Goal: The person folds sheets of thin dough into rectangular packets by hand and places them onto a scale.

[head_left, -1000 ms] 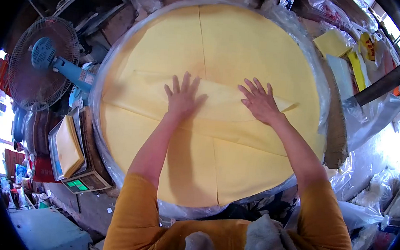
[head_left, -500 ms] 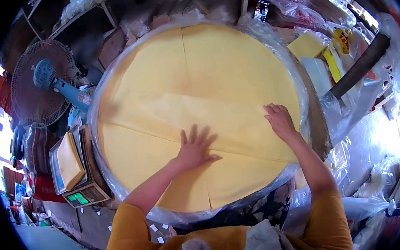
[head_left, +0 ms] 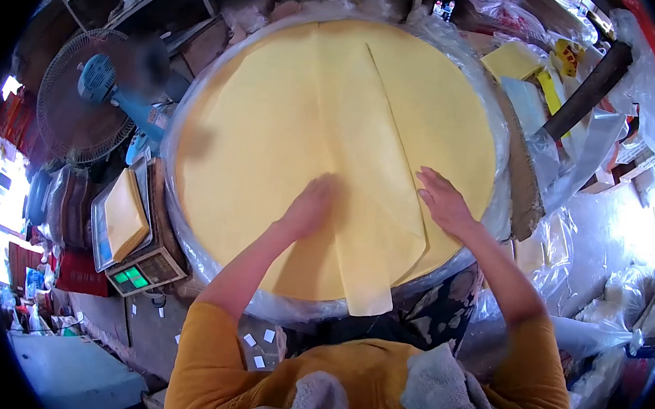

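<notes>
Currently, in the head view, a wide round yellow sheet (head_left: 247, 144) fills the middle, ringed by clear plastic (head_left: 273, 306). With that round as a dial, twelve o'clock farthest from the person, a long folded flap (head_left: 382, 147) of the same yellow lies on it, its edge running from just past twelve down towards five o'clock. A narrow yellow strip (head_left: 370, 292) pokes past the near rim at about half past five, over the plastic.

The person's left hand (head_left: 312, 206) is over the sheet between the centre and seven o'clock; its fingers are blurred, so whether they pinch anything cannot be told. The right hand (head_left: 447, 202) is near four o'clock, fingers stretched out towards ten and holding nothing, the fingertips just beside the flap's edge; contact is unclear.

Outside the round, a blue fan (head_left: 97, 79) stands between nine and ten o'clock. At eight sits a scale (head_left: 157, 268) with a lit green display, carrying folded yellow sheets (head_left: 125, 215) in a tray. At two lies another yellow piece (head_left: 512, 60), and white scraps (head_left: 259, 361) dot the floor near seven.
</notes>
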A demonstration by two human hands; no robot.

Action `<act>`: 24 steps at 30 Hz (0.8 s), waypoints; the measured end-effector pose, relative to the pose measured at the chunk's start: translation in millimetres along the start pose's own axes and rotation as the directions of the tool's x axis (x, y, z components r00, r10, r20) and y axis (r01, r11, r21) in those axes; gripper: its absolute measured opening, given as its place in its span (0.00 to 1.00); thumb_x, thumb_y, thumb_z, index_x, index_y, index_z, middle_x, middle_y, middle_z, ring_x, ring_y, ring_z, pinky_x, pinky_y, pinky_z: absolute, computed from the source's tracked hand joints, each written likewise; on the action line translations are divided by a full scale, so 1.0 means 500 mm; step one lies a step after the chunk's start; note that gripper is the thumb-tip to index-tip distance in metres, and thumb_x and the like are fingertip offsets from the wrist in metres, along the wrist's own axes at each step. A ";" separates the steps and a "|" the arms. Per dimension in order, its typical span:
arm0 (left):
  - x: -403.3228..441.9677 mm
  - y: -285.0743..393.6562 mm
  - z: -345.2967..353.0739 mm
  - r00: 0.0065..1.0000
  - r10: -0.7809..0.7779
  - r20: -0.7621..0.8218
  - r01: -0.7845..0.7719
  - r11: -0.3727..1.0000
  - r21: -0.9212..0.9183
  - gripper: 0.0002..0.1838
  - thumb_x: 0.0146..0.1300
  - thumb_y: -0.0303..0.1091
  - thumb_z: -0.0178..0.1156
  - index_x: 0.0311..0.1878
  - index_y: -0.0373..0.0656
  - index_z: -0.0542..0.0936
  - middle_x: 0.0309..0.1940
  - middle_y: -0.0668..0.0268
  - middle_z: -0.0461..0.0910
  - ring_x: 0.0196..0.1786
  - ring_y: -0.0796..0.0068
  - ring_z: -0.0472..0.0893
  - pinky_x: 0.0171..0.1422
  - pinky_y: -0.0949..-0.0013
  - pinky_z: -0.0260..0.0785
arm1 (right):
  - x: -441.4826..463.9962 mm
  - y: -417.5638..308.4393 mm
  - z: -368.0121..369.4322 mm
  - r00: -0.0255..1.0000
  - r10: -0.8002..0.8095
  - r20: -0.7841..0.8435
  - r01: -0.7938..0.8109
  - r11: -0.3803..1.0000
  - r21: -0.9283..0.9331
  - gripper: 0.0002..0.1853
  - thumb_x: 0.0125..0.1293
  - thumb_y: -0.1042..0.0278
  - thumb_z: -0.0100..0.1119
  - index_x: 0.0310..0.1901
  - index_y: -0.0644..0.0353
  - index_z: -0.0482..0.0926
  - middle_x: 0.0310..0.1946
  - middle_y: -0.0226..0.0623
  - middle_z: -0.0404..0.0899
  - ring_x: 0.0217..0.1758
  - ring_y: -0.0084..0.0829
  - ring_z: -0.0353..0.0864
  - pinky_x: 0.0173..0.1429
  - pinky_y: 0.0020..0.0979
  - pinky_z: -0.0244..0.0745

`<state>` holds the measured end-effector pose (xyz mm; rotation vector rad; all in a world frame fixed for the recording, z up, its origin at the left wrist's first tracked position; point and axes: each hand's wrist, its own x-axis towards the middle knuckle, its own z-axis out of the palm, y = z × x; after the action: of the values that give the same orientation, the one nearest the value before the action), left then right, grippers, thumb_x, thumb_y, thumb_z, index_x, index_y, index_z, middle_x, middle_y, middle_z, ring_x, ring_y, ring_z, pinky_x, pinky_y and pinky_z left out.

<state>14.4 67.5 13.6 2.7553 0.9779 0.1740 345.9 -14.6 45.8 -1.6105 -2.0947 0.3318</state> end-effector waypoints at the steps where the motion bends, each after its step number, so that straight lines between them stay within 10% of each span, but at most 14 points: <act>1: -0.014 0.003 0.003 1.000 -0.001 0.008 0.001 1.000 -0.016 0.32 0.58 0.23 0.49 0.68 0.37 0.58 0.71 0.52 0.53 0.74 0.54 0.52 0.76 0.55 0.46 | 0.018 -0.015 0.008 1.000 -0.002 0.027 0.003 1.000 -0.024 0.26 0.67 0.57 0.50 0.61 0.64 0.65 0.64 0.48 0.62 0.69 0.44 0.59 0.70 0.40 0.55; 9: -0.054 0.058 -0.040 0.989 0.069 0.129 -0.072 0.997 0.020 0.40 0.54 0.41 0.59 0.70 0.44 0.57 0.72 0.53 0.49 0.75 0.56 0.48 0.77 0.52 0.40 | 0.039 -0.047 0.105 0.974 0.088 0.210 -0.017 0.948 -0.318 0.31 0.69 0.53 0.46 0.69 0.60 0.56 0.73 0.41 0.47 0.77 0.42 0.41 0.75 0.49 0.41; 16: -0.044 0.047 -0.033 0.979 0.204 0.024 -0.204 0.979 0.005 0.28 0.56 0.35 0.59 0.62 0.46 0.68 0.66 0.56 0.63 0.70 0.57 0.61 0.72 0.53 0.54 | 0.042 0.019 -0.004 0.820 -0.187 0.541 0.230 0.973 -0.011 0.32 0.56 0.81 0.50 0.65 0.54 0.65 0.71 0.34 0.55 0.77 0.35 0.43 0.76 0.47 0.40; 18: -0.037 0.025 0.006 0.963 0.248 -0.103 -0.244 0.968 0.050 0.22 0.58 0.29 0.57 0.57 0.45 0.72 0.62 0.56 0.69 0.65 0.57 0.68 0.67 0.55 0.62 | 0.043 0.003 -0.025 0.831 -0.223 0.510 0.206 0.974 0.090 0.28 0.56 0.81 0.50 0.61 0.55 0.69 0.69 0.35 0.59 0.77 0.35 0.45 0.76 0.46 0.40; 22: -0.015 0.020 0.035 0.974 -0.132 -0.182 0.034 0.887 -0.461 0.15 0.58 0.23 0.56 0.50 0.43 0.76 0.49 0.60 0.78 0.51 0.64 0.78 0.56 0.65 0.72 | 0.047 0.039 0.024 0.928 -0.220 0.302 0.158 0.963 0.216 0.17 0.59 0.77 0.53 0.51 0.56 0.77 0.54 0.36 0.77 0.64 0.35 0.69 0.70 0.43 0.57; 24: -0.002 0.025 0.028 0.954 -0.195 -0.227 0.016 0.790 -0.613 0.13 0.60 0.24 0.58 0.49 0.39 0.75 0.40 0.64 0.79 0.43 0.73 0.78 0.49 0.71 0.73 | 0.047 0.046 0.056 0.976 0.038 0.215 -0.143 0.853 0.502 0.11 0.61 0.74 0.55 0.46 0.58 0.79 0.42 0.34 0.80 0.49 0.32 0.76 0.58 0.37 0.68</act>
<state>23.8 55.1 3.2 2.1050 0.9289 0.7410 346.5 17.2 16.1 -1.3877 -1.8427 1.0320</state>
